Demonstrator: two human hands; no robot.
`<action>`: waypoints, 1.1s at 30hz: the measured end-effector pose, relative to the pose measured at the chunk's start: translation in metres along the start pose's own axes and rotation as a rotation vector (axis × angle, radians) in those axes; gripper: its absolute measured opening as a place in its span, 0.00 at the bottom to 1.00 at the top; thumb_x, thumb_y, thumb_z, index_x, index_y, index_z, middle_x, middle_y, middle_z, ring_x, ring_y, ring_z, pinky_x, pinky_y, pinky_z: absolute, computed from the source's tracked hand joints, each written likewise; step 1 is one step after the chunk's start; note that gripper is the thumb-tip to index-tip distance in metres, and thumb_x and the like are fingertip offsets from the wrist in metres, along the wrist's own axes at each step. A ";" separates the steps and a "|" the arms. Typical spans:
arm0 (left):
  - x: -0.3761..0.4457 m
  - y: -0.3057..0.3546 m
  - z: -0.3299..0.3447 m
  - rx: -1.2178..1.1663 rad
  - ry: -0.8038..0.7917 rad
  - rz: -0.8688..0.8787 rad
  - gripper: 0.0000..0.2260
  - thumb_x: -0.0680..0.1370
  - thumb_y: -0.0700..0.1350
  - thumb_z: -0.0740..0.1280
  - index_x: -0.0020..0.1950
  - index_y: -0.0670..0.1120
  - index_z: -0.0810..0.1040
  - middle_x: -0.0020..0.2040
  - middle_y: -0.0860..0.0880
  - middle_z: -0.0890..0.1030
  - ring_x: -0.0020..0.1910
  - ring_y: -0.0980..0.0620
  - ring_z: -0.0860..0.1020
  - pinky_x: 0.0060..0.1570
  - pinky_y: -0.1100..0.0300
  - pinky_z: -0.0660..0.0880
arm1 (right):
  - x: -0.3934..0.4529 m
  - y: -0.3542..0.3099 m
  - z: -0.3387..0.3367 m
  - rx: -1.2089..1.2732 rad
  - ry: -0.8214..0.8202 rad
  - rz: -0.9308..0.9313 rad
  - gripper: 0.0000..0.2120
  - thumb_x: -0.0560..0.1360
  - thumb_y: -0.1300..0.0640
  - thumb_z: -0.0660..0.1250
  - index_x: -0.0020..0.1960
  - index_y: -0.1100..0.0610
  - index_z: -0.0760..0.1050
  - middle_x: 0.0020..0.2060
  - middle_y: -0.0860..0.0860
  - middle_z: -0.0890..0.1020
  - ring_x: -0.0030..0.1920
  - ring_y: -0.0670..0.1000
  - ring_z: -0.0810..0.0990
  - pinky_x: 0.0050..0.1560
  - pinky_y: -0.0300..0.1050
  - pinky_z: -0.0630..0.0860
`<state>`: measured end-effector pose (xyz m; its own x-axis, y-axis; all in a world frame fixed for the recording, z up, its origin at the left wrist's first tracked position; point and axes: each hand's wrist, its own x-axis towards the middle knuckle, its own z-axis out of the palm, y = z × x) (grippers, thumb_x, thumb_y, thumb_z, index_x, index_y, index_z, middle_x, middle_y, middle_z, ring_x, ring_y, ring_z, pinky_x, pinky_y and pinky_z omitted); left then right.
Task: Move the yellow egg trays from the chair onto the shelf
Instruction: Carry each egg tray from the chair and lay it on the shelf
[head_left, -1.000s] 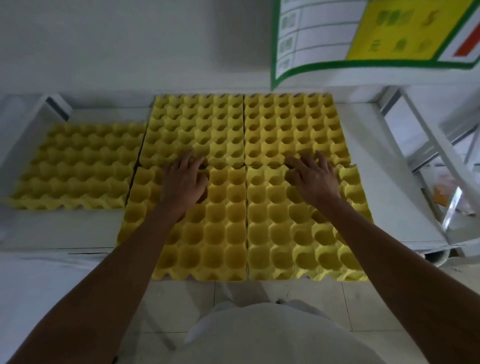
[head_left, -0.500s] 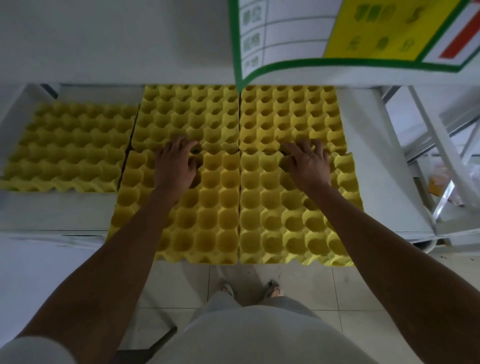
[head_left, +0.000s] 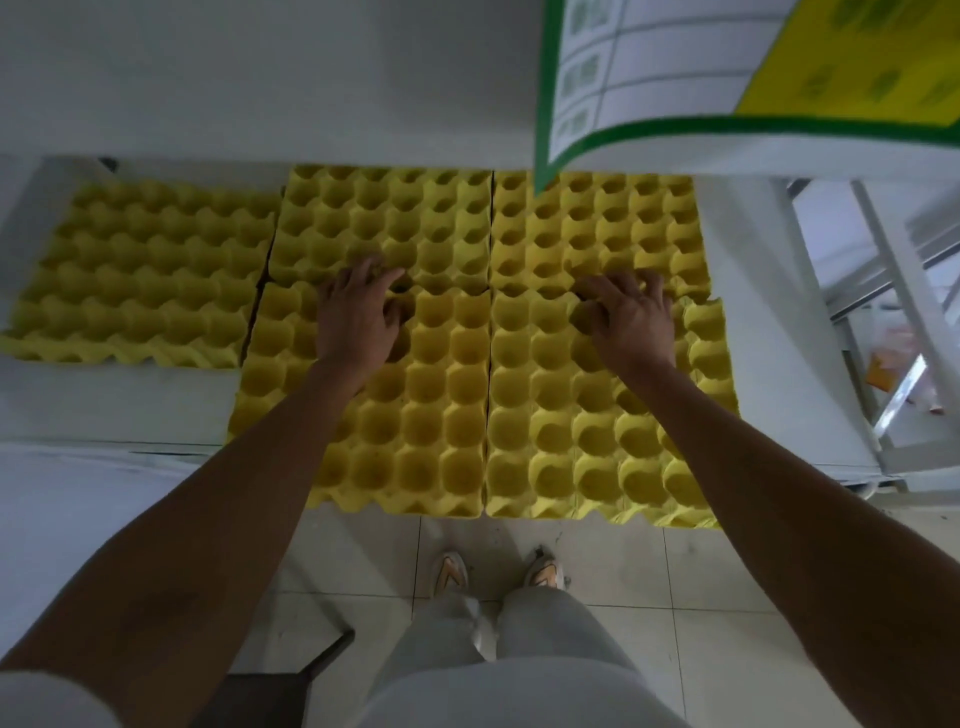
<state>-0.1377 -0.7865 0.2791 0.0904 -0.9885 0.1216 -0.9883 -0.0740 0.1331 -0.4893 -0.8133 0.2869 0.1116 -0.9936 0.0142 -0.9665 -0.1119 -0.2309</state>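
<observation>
Several yellow egg trays lie on the white shelf (head_left: 104, 405). Two sit at the back, one on the left (head_left: 395, 223) and one on the right (head_left: 597, 228), and another lies far left (head_left: 140, 270). Two front trays, left (head_left: 431, 415) and right (head_left: 566, 431), lie side by side and overhang the shelf's front edge. My left hand (head_left: 356, 322) rests on the front left tray with its fingers curled into the cups at the far edge. My right hand (head_left: 628, 322) grips the front right tray the same way.
A poster with a green border (head_left: 727, 67) hangs above the back right tray. A white metal frame (head_left: 904, 291) stands to the right of the shelf. A dark chair corner (head_left: 291, 686) shows at the bottom, beside my legs and shoes on the tiled floor.
My fingers went from lying flat to curling into the cups at the far edges of both front trays. The view has tilted down, so my shoes now show.
</observation>
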 end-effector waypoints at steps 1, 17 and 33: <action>0.000 0.000 0.000 0.006 -0.010 -0.004 0.20 0.80 0.51 0.66 0.73 0.58 0.71 0.75 0.51 0.70 0.71 0.45 0.72 0.70 0.42 0.69 | 0.001 0.001 0.000 0.001 -0.004 0.000 0.20 0.81 0.47 0.59 0.73 0.41 0.70 0.70 0.48 0.74 0.75 0.64 0.63 0.67 0.63 0.70; -0.032 -0.053 -0.054 0.052 0.052 -0.014 0.22 0.85 0.56 0.56 0.77 0.49 0.70 0.81 0.47 0.65 0.81 0.41 0.62 0.77 0.39 0.59 | -0.007 -0.031 -0.026 -0.149 0.007 -0.239 0.28 0.83 0.39 0.45 0.82 0.43 0.59 0.83 0.57 0.57 0.83 0.62 0.53 0.81 0.64 0.50; -0.050 -0.275 -0.071 -0.050 -0.091 -0.065 0.24 0.83 0.55 0.61 0.79 0.55 0.67 0.82 0.47 0.62 0.81 0.41 0.61 0.76 0.42 0.63 | 0.024 -0.309 0.040 -0.141 -0.188 -0.341 0.32 0.82 0.42 0.60 0.83 0.47 0.55 0.83 0.55 0.57 0.82 0.58 0.55 0.79 0.58 0.58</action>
<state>0.1381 -0.7077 0.3067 0.1401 -0.9899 0.0219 -0.9732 -0.1336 0.1874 -0.1791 -0.8020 0.3193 0.4583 -0.8814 -0.1143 -0.8877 -0.4476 -0.1076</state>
